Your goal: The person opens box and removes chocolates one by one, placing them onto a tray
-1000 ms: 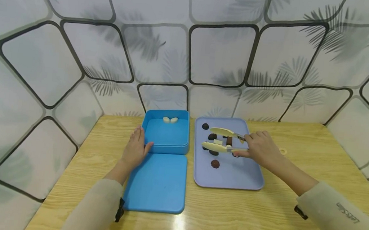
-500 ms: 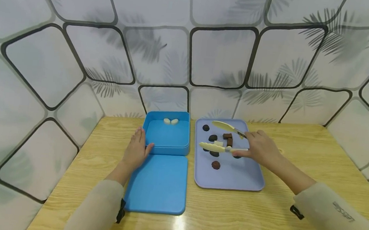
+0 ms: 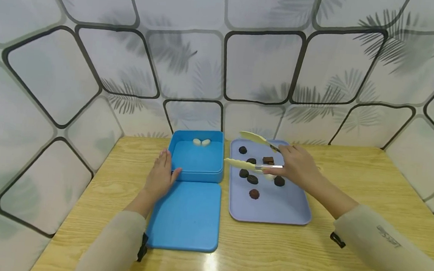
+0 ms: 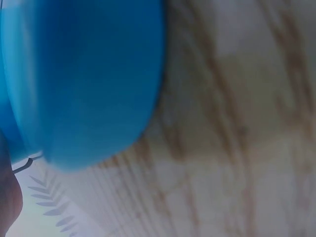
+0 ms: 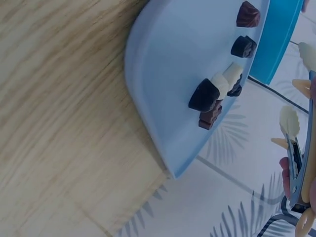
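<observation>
My right hand (image 3: 296,165) grips a pair of tongs (image 3: 243,165) with cream tips, spread apart with nothing between them. They hover above the left part of a lavender tray (image 3: 272,208), the tips reaching toward the blue box (image 3: 194,177). On the tray are several dark chocolates (image 3: 252,179), a reddish-brown one (image 3: 254,193), brown pieces (image 3: 267,160) and white ones, partly hidden by the tongs in the head view. My left hand (image 3: 160,175) rests along the box's left side, fingers straight, thumb at its front corner. Two white chocolates (image 3: 201,142) lie inside at the back.
A flat blue lid (image 3: 185,216) lies directly in front of the box, its left edge near my left forearm. The wooden table (image 3: 253,257) ends at a patterned wall covering (image 3: 260,66) close behind the box and tray.
My right hand has moved left and slightly away from me, carrying the spread tongs from over the tray's middle toward the box. My left hand stays on the box.
</observation>
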Motion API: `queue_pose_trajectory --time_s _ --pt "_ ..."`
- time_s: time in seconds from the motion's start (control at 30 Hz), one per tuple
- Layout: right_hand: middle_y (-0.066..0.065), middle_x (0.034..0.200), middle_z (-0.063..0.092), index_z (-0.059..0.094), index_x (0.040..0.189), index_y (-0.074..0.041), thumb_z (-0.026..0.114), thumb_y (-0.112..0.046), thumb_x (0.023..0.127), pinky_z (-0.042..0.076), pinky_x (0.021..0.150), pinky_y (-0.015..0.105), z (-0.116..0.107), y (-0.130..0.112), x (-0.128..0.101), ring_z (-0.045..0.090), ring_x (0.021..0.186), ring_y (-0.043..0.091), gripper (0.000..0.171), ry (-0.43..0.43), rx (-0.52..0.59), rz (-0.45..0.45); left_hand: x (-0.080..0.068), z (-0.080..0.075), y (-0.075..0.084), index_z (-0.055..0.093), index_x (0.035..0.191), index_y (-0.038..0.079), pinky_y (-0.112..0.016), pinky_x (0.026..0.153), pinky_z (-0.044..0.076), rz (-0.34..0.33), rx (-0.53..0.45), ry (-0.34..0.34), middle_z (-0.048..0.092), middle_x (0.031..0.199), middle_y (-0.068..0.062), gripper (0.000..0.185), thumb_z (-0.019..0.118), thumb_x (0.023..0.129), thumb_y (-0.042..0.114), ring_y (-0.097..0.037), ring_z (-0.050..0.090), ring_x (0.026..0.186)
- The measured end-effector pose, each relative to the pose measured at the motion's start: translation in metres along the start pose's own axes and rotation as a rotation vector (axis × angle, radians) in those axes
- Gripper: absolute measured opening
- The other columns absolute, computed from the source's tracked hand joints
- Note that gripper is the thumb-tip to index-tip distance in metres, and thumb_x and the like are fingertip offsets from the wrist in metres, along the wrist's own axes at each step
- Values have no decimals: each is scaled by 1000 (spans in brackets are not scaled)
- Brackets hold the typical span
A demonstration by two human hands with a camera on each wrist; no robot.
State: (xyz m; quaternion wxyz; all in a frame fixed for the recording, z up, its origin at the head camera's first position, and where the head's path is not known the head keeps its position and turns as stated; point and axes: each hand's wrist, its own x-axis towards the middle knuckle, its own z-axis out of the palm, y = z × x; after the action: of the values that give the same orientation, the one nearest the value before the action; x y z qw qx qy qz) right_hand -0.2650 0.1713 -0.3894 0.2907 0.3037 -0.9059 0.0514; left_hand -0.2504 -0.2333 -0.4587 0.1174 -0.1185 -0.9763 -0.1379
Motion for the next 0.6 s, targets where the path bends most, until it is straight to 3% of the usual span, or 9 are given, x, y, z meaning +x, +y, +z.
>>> queue_pose_trajectory --time_s 0.2,0.3,0.5,0.6 --pt "22 89 69 64 98 12 16 -86 72 50 72 43 9 -8 15 61 79 36 113 109 -55 -100 1 1 0 17 141 -20 -52 114 17 -7 12 -16 15 150 -35 71 44 101 31 -45 17 140" --pt "19 86 69 65 96 11 14 -86 73 50 68 42 13 -16 25 60 74 34 112 128 -66 -117 2 1 -1 17 141 -20 -52 114 17 -2 7 -13 15 150 -35 70 44 101 31 -45 17 140" --pt "20 90 69 64 102 11 15 -85 73 52 70 41 23 -32 43 61 78 34 111 64 -60 -112 1 0 -1 18 141 -20 -52 114 18 -11 2 -8 16 150 -35 71 44 101 33 -45 17 140" --pt "19 93 70 66 103 9 35 -85 71 52 73 39 27 -39 54 62 81 32 104 -2 -103 -100 1 1 -1 18 141 -19 -52 114 18 -3 6 -3 17 150 -35 71 44 101 33 -44 17 141"
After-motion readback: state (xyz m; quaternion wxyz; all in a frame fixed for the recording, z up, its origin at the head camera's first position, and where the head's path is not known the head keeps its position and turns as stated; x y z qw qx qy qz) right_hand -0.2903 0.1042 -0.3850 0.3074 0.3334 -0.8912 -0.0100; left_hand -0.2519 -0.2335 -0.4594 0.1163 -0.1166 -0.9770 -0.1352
